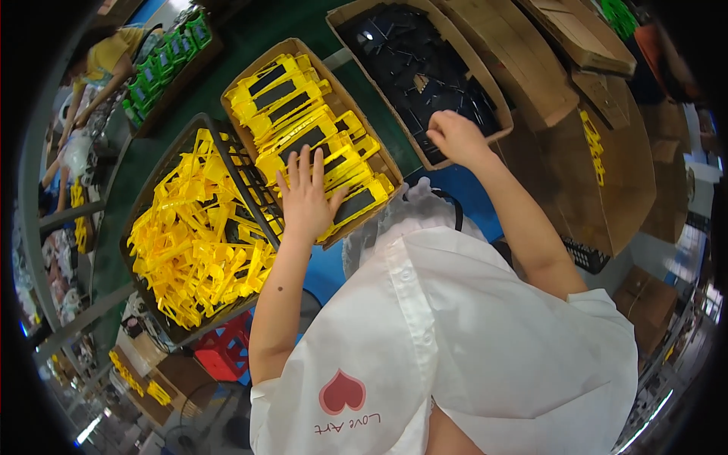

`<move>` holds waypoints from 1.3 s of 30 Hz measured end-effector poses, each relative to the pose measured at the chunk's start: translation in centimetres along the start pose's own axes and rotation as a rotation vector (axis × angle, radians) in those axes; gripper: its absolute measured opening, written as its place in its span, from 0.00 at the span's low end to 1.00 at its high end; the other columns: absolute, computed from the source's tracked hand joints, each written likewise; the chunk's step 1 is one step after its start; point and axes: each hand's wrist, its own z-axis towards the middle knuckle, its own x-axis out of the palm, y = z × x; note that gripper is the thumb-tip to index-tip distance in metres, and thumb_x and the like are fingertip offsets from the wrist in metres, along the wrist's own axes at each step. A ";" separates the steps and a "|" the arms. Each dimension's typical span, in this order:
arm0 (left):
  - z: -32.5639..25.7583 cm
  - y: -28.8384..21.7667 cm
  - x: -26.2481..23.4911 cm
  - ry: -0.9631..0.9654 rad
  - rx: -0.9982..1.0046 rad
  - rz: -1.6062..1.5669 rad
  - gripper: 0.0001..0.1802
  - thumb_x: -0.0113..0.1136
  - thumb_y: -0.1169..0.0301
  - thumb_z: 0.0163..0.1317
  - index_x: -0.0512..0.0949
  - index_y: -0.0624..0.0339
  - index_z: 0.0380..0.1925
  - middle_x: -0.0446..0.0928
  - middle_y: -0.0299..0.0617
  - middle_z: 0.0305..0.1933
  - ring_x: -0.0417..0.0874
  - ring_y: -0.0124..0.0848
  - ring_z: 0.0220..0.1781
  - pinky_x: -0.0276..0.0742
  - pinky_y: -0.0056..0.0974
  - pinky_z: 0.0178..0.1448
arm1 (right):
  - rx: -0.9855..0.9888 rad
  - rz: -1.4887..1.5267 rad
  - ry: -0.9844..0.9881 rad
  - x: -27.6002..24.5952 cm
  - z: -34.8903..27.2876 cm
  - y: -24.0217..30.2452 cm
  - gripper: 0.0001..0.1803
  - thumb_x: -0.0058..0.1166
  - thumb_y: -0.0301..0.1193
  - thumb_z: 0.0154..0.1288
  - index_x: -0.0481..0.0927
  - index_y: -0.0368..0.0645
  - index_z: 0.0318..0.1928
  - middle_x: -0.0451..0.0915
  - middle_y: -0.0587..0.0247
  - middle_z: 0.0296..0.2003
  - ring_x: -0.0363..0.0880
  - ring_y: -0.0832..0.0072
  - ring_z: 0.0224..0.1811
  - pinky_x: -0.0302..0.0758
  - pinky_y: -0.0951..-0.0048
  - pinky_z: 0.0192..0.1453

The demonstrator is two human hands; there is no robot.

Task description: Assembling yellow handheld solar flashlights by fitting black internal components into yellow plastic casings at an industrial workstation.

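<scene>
My left hand lies with fingers spread on yellow plastic frames stacked in rows in a cardboard box. Dark rectangular panels show in many of these frames. Over the near edge of a second cardboard box, my right hand has its fingers curled and pressed together; what they may hold is hidden. Shiny black flat pieces fill that box in a loose heap.
Left of the boxes stands a black plastic crate heaped with loose yellow frames. Cardboard cartons are on the right. A red stool is below the crate. At far left, a person in yellow is beside green parts.
</scene>
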 end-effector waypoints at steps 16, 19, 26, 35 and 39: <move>-2.3 2.7 -0.4 -0.767 -0.381 -0.305 0.17 0.53 0.76 0.48 0.67 0.65 0.40 0.67 0.51 0.41 0.65 0.47 0.45 0.60 0.44 0.50 | 0.074 0.065 0.088 3.3 9.5 -5.2 0.21 0.58 0.39 0.44 0.73 0.34 0.34 0.75 0.45 0.33 0.73 0.53 0.40 0.69 0.62 0.44; -7.5 9.3 -0.4 -0.720 -0.667 -0.122 0.14 0.53 0.77 0.46 0.69 0.64 0.36 0.68 0.50 0.40 0.65 0.47 0.43 0.61 0.44 0.49 | 0.192 -0.049 0.161 1.5 7.3 -5.8 0.17 0.57 0.39 0.47 0.74 0.36 0.29 0.76 0.48 0.28 0.75 0.57 0.34 0.70 0.64 0.37; -13.7 17.2 -0.4 -0.255 -0.668 -0.017 0.12 0.57 0.74 0.45 0.74 0.61 0.33 0.73 0.47 0.36 0.72 0.44 0.40 0.68 0.41 0.43 | 0.209 -0.305 -0.103 0.0 2.5 -5.6 0.14 0.41 0.39 0.61 0.67 0.38 0.32 0.74 0.46 0.25 0.73 0.50 0.31 0.68 0.56 0.34; -11.6 14.9 -7.8 -1.282 -0.418 -1.347 0.06 0.47 0.77 0.59 0.69 0.63 0.37 0.73 0.42 0.36 0.74 0.26 0.35 0.71 0.28 0.39 | 0.321 0.223 -0.291 1.0 -1.7 -5.3 0.09 0.42 0.33 0.62 0.66 0.40 0.32 0.76 0.60 0.22 0.71 0.78 0.15 0.67 0.77 0.20; -10.5 13.6 -6.3 -1.015 -0.039 -2.121 0.12 0.51 0.73 0.54 0.67 0.55 0.40 0.69 0.40 0.38 0.74 0.30 0.34 0.73 0.31 0.39 | 0.288 0.176 -0.339 1.7 -2.0 -4.1 0.10 0.42 0.34 0.63 0.65 0.40 0.33 0.76 0.60 0.23 0.71 0.77 0.16 0.67 0.77 0.20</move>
